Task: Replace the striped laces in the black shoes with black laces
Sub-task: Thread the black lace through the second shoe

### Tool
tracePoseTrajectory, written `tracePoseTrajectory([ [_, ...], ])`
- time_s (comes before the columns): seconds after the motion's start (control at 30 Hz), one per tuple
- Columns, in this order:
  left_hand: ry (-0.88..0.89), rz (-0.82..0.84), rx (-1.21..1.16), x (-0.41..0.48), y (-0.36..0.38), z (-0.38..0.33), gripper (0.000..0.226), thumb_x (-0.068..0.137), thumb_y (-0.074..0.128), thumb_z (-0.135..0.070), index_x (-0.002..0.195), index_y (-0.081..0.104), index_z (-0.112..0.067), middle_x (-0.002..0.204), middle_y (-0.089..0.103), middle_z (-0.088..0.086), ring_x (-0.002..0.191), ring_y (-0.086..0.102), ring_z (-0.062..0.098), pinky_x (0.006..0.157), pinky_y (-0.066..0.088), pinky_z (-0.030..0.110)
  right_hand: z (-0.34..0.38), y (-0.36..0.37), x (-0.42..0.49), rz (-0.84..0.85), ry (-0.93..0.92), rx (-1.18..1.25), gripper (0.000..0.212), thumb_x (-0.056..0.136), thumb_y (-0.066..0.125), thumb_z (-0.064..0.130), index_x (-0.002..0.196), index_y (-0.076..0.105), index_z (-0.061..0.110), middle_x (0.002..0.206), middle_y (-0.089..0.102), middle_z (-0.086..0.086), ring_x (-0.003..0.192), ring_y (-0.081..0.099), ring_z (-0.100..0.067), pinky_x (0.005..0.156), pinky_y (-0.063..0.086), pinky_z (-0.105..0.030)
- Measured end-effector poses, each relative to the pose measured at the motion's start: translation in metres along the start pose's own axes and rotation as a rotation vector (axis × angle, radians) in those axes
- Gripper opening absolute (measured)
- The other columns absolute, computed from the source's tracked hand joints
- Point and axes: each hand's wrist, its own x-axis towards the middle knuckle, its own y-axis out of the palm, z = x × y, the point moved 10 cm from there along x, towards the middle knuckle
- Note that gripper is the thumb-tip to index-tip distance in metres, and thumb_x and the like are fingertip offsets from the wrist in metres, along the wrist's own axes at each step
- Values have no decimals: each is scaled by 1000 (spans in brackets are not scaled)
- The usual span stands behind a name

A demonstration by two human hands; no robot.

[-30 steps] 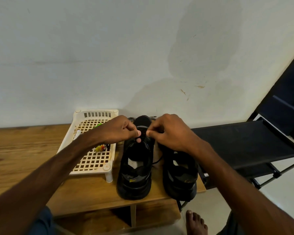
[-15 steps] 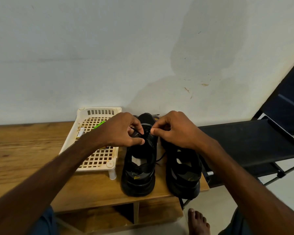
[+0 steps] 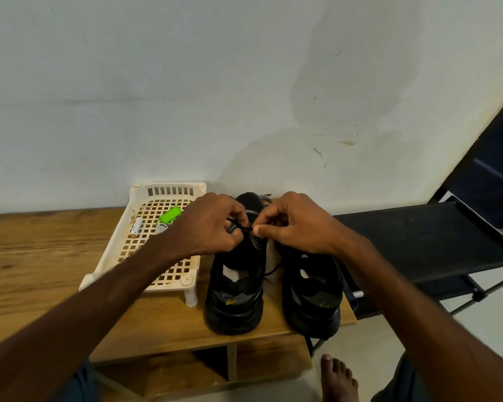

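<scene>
Black shoes (image 3: 235, 310) between basket (image 3: 169, 188) and rack (image 3: 418, 236)

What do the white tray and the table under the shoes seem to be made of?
Tray: likely moulded plastic, cream, matt; the lattice holes and round peg leg suggest it. Table: wood or wood-look laminate, brown with grain streaks; which one cannot be told.

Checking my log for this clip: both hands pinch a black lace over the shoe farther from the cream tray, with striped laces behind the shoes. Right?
Not quite. The head view shows the left hand and right hand pinching the black lace over the shoe nearer the cream tray, not the farther shoe. The striped laces do lie behind the shoes.
</scene>
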Motion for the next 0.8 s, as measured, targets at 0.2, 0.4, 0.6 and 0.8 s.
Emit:
tracePoseTrajectory([
  [0.2,57,-21,56,-2,-2,-11,25,79,70,-27,102,79,-28,95,78,-9,83,71,9,73,60,37,-2,8,0,71,-9,34,8,94,75,18,94,82,23,83,76,15,77,69,5,69,48,-10],
  [0.4,111,-77,68,-8,-6,-16,21,86,77,-24,107,80,-26,95,79,-7,79,71,9,71,59,37,-33,-12,6,-123,150,35,10,91,77,26,86,83,20,76,75,13,68,67,6,67,46,-13],
  [0.6,144,-143,94,-15,-9,-21,17,88,76,-23,104,80,-21,81,77,-3,64,65,10,65,57,37,-34,5,18,-153,247,-80,16,89,79,37,86,83,22,75,74,9,70,68,-2,64,48,-16],
  [0.8,145,-136,48,-17,-12,-19,17,84,78,-17,101,81,-18,59,54,-24,48,51,-3,55,43,19,-27,10,23,-109,278,-169,20,90,77,40,88,81,20,82,75,5,76,71,-8,72,58,-28],
])
